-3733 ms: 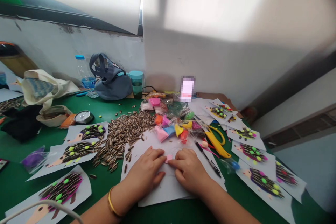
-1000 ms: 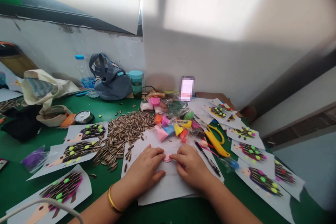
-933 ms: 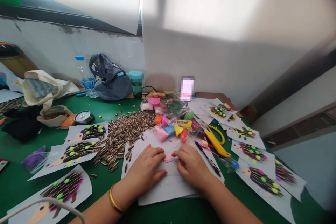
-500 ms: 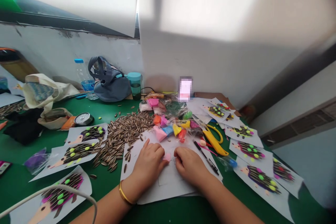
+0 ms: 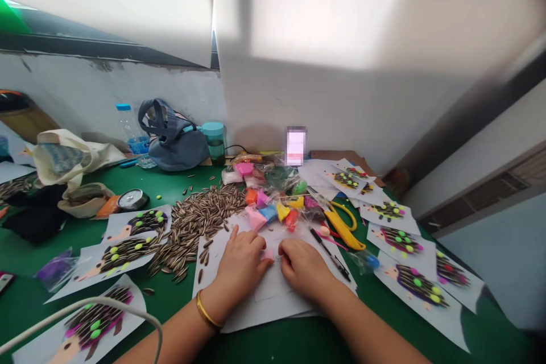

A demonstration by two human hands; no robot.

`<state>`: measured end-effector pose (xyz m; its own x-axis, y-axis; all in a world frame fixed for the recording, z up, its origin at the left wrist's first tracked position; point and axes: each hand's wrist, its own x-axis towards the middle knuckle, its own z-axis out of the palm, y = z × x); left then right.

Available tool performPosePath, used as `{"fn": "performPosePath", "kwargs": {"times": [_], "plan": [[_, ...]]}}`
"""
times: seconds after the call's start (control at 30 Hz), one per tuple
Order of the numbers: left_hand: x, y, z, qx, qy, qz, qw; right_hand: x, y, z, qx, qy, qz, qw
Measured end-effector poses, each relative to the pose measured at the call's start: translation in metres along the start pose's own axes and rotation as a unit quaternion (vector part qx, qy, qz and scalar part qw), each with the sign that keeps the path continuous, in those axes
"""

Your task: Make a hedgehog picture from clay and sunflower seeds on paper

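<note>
Pink clay (image 5: 267,253): one piece, on the white paper (image 5: 273,310) between the hands. Left hand (image 5: 241,259): grip loosely open, fingers at the clay. Right hand (image 5: 305,267): fingers curled just beside it; whether they pinch anything, cannot tell. Recommended, in my judgement: light, even fingertip pressure, paper held flat. Counted: three seed-covered pictures (image 5: 115,256) at left, right-hand ones overlapping, total uncertain; one yellow-handled tool (image 5: 345,231); one lidded cup (image 5: 214,142).

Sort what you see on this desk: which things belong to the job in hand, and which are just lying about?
Likely the job's:
pink piece by the left hand
white paper
seeds
coloured packets
hedgehog pictures

Probably just lying about:
blue bag
water bottle
lidded cup
cream bag
</note>
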<state>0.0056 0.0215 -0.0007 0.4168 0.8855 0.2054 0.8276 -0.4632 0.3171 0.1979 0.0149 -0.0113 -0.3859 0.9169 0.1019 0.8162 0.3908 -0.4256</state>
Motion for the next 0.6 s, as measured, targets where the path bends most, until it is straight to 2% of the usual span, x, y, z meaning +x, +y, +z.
{"fn": "performPosePath", "kwargs": {"times": [0.1,0.3,0.6], "plan": [[0.0,0.001,0.002,0.012,0.011,-0.005,1.0,0.0,0.002,-0.004,0.017,-0.005,-0.006,1.0],[-0.004,-0.003,0.002,-0.003,0.007,0.014,1.0,-0.003,0.008,-0.02,0.063,-0.058,-0.082,0.993],[-0.006,-0.007,0.002,-0.027,0.006,0.023,0.999,-0.005,0.005,-0.018,0.037,-0.062,-0.084,0.994]]}}
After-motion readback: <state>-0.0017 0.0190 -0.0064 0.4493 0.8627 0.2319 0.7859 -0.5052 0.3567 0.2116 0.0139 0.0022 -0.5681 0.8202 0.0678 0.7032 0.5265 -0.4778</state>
